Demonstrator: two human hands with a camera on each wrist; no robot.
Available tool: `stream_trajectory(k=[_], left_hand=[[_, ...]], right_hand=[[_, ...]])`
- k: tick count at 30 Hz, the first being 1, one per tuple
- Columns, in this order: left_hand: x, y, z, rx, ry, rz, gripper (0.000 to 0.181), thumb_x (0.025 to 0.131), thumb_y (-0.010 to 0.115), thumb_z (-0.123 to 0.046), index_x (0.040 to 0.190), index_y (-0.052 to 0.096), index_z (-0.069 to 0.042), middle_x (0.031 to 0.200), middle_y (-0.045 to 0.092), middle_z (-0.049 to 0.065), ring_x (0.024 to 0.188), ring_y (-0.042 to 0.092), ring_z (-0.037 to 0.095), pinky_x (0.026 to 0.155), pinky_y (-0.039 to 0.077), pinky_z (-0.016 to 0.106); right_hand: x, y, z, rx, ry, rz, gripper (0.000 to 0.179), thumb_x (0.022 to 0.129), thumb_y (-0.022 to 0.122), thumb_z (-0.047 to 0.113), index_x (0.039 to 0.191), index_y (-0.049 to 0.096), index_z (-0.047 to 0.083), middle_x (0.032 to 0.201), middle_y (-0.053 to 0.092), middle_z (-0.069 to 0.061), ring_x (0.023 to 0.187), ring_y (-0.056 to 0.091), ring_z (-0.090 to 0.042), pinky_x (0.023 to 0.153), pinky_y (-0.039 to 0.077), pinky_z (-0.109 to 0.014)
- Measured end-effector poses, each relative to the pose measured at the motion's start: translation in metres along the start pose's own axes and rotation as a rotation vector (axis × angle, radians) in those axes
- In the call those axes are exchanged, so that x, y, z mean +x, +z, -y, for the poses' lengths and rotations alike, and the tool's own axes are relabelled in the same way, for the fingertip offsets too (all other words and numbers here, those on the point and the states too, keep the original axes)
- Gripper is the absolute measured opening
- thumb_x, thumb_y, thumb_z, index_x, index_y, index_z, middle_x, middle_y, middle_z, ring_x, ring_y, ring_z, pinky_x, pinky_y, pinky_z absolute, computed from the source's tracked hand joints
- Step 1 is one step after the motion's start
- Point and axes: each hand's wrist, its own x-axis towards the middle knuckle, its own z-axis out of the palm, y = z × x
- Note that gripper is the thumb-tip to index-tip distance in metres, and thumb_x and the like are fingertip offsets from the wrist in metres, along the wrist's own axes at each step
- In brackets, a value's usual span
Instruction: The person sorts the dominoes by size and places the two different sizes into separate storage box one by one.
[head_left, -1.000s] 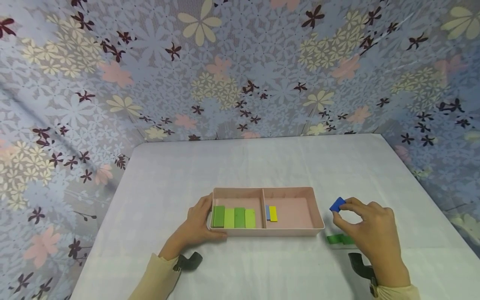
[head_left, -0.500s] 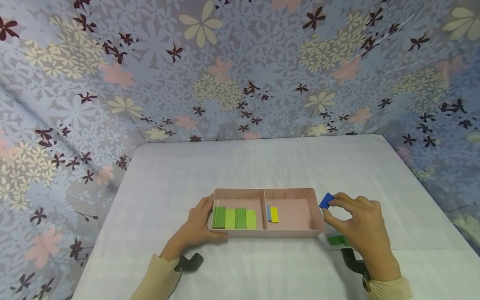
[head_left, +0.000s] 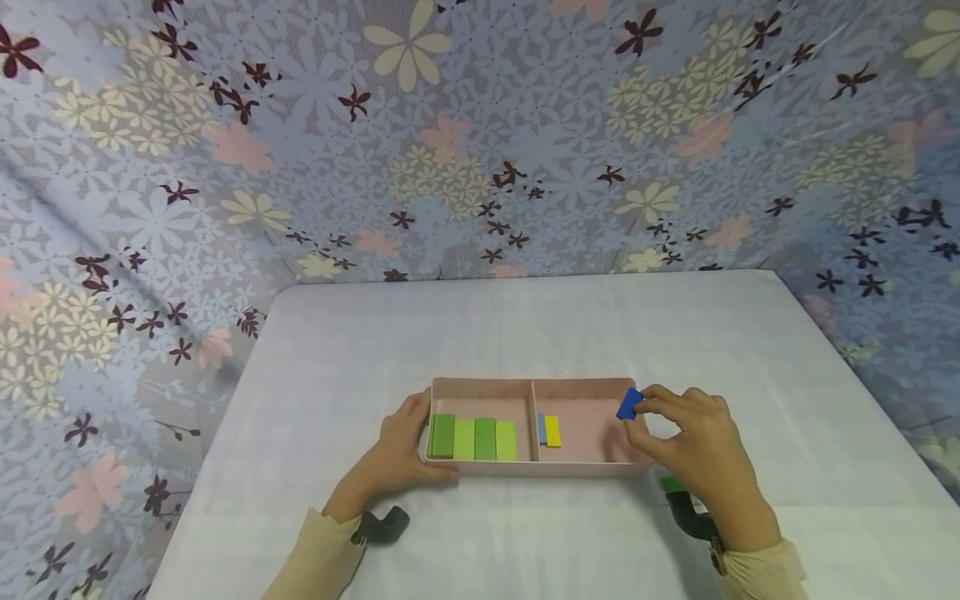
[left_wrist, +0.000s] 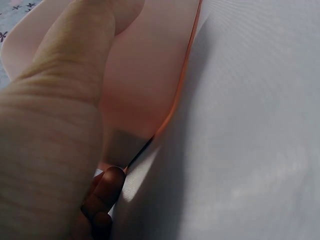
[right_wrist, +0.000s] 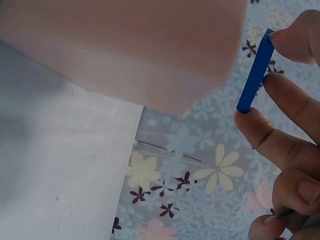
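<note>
A pink two-compartment box (head_left: pixel 588 433) stands on the table, and my left hand (head_left: pixel 397 446) grips its left end, thumb along the front wall. Between thumb and fingertips my right hand (head_left: pixel 697 433) pinches a small blue block (head_left: pixel 629 403), held tilted over the box's right end. In the right wrist view the blue block (right_wrist: pixel 256 72) appears edge-on, touched by the thumb and two fingers. Several green blocks (head_left: pixel 463 438), dark and light, line the left compartment's front. Against the divider in the right compartment are a light blue block (head_left: pixel 542 429) and a yellow block (head_left: pixel 552 431).
A green piece (head_left: pixel 670 483) lies on the white tablecloth (head_left: pixel 525 333) right of the box, partly hidden by the right wrist's black mount (head_left: pixel 690 518). Another black mount (head_left: pixel 384 525) is on the left wrist. Flowered cloth (head_left: pixel 480 150) hangs behind and at the sides.
My right hand has carried the blue block leftward, from beside the box to over its right end. The right arm now covers more of the green on the table. My left hand keeps its grip.
</note>
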Motion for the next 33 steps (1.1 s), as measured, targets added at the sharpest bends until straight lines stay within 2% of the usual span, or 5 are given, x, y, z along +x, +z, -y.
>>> stream_trajectory(k=[8,15,19,27,33], left_hand=[[0.001,0.000,0.002,-0.010,0.005,-0.008,0.122,0.057,0.078,-0.069,0.153,0.014,-0.028,0.147,0.030,-0.004,0.132,0.030,0.013,0.103,0.024,0.047],[0.002,0.000,0.002,-0.010,0.006,-0.008,0.122,0.058,0.078,-0.069,0.153,0.015,-0.027,0.147,0.031,-0.004,0.132,0.030,0.011,0.103,0.023,0.045],[0.002,0.000,0.002,-0.007,0.002,-0.003,0.122,0.058,0.077,-0.069,0.153,0.015,-0.027,0.147,0.031,-0.004,0.132,0.030,0.011,0.103,0.024,0.045],[0.002,-0.002,0.000,-0.011,0.006,-0.009,0.122,0.058,0.081,-0.064,0.153,0.016,-0.024,0.147,0.031,-0.002,0.133,0.031,0.012,0.104,0.023,0.046],[0.002,-0.002,0.001,-0.008,0.001,0.005,0.121,0.059,0.080,-0.064,0.153,0.015,-0.025,0.148,0.030,-0.003,0.133,0.030,0.012,0.104,0.024,0.045]], right_hand=[[0.004,0.007,0.002,0.016,-0.017,0.060,0.025,0.060,0.084,0.022,0.080,0.076,0.008,0.092,0.073,-0.009,0.062,0.044,-0.010,0.066,0.034,-0.038],[0.008,0.017,0.006,0.054,0.001,0.175,0.025,0.060,0.087,0.023,0.080,0.076,0.014,0.077,0.069,0.009,0.060,0.041,-0.006,0.068,0.030,-0.033],[0.010,0.022,0.006,0.059,0.004,0.203,0.024,0.060,0.086,0.024,0.079,0.076,0.013,0.079,0.071,0.007,0.063,0.046,-0.007,0.069,0.029,-0.032],[0.014,0.033,0.007,0.096,-0.058,0.177,0.019,0.059,0.085,0.025,0.072,0.074,0.015,0.080,0.072,0.004,0.075,0.063,-0.013,0.070,0.025,-0.034],[0.013,0.041,0.005,0.099,-0.048,0.208,0.019,0.057,0.085,0.027,0.070,0.073,0.019,0.080,0.071,0.008,0.076,0.063,-0.009,0.069,0.019,-0.038]])
